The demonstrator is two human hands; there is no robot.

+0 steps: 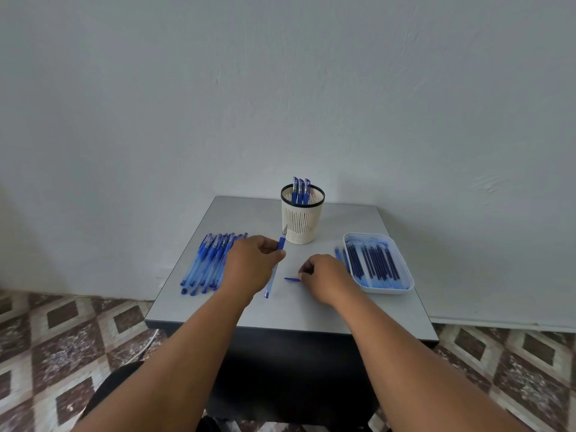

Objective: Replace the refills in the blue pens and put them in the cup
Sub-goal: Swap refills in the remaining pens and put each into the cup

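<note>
My left hand (249, 266) grips an uncapped blue pen (274, 269) near its blue grip, the metal tip pointing up toward the cup. My right hand (324, 277) rests on the table with fingers curled at a blue pen cap (292, 279); whether it pinches the cap I cannot tell. A cream mesh cup (301, 222) with a black rim stands at the back of the table and holds three capped blue pens (300, 190). A pile of several blue pens (208, 263) lies at the left. A white tray (402, 269) at the right holds several dark blue refills (375, 264).
The small grey table (280, 313) stands against a pale wall, its front edge close to me. Two loose refills (341, 258) lie on the table just left of the tray. Patterned tile floor surrounds the table, and a white cable (146, 344) runs along the floor at the left.
</note>
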